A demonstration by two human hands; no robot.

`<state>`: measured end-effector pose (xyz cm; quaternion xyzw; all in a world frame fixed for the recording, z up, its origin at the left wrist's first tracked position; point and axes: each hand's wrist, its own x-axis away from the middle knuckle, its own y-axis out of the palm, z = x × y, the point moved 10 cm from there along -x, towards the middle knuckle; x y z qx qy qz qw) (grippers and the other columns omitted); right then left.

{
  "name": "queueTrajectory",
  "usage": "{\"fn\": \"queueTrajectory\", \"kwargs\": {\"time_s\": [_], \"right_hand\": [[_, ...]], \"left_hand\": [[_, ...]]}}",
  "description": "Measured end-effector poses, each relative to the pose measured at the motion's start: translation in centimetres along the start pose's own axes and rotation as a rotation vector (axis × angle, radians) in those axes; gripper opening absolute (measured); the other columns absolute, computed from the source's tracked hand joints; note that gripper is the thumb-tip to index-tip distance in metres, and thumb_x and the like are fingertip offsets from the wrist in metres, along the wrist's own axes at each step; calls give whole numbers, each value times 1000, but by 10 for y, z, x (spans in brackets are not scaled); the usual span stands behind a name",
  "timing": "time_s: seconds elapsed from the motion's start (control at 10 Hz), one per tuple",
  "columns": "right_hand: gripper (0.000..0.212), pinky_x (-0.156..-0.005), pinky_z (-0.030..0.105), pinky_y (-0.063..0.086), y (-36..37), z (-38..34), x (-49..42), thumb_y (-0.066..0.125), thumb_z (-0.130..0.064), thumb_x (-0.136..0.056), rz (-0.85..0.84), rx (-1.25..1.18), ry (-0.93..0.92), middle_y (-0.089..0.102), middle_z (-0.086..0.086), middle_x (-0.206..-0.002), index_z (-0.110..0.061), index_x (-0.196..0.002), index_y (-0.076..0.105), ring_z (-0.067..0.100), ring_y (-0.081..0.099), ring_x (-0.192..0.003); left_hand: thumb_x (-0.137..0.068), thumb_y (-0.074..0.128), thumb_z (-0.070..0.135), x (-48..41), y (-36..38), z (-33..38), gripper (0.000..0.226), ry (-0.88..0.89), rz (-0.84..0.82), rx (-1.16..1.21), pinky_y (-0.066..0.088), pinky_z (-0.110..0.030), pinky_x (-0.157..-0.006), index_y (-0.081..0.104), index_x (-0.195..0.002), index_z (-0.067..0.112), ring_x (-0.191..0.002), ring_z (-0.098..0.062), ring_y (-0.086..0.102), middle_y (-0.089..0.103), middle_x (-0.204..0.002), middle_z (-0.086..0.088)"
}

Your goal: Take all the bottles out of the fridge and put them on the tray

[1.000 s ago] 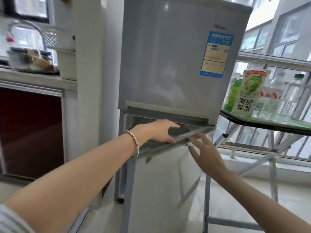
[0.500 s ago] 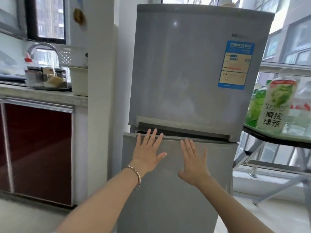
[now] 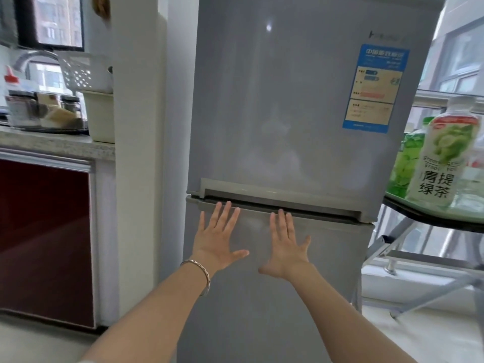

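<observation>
A grey two-door fridge (image 3: 288, 113) stands in front of me with both doors closed. My left hand (image 3: 218, 237) and my right hand (image 3: 285, 244) lie flat and spread on the top of the lower door (image 3: 327, 284), holding nothing. To the right, a pale green tray (image 3: 461, 214) rests on a dark table. On it stand a green-tea bottle (image 3: 440, 163) with a white cap, a green bottle (image 3: 406, 163) behind it, and clear bottles partly cut off by the frame edge.
A white pillar (image 3: 138, 153) flanks the fridge's left side. Beyond it, a stone counter (image 3: 52, 145) over a dark red cabinet carries jars, a faucet and a white basket. The tray's table has metal folding legs (image 3: 408, 244); windows lie behind.
The lower fridge door, ajar a second ago with my hands at its top edge, is closed. Both hands now press flat against it.
</observation>
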<state>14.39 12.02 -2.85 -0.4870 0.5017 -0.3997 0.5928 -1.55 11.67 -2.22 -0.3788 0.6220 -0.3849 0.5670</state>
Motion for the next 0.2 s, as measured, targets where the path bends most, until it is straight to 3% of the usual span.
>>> {"fn": "queueTrajectory", "kwargs": {"time_s": [0.1, 0.2], "right_hand": [[134, -111, 69, 8, -6, -5, 2, 72, -56, -65, -75, -65, -18, -37, -1, -154, -20, -148, -27, 19, -31, -144], [116, -118, 53, 11, -44, 4, 17, 74, -38, -70, 41, -394, -47, -17, -1, -161, -25, -153, -6, 19, -12, -150]], "left_hand": [[-77, 46, 74, 2, -8, 3, 108, 44, -96, 20, -4, -51, -120, -22, -150, 31, -147, -19, -24, -27, -158, 6], [-79, 48, 71, 4, -49, -13, 100, 30, -13, 152, -1, -53, -120, -13, -151, 37, -150, -20, -12, -16, -162, 5]]}}
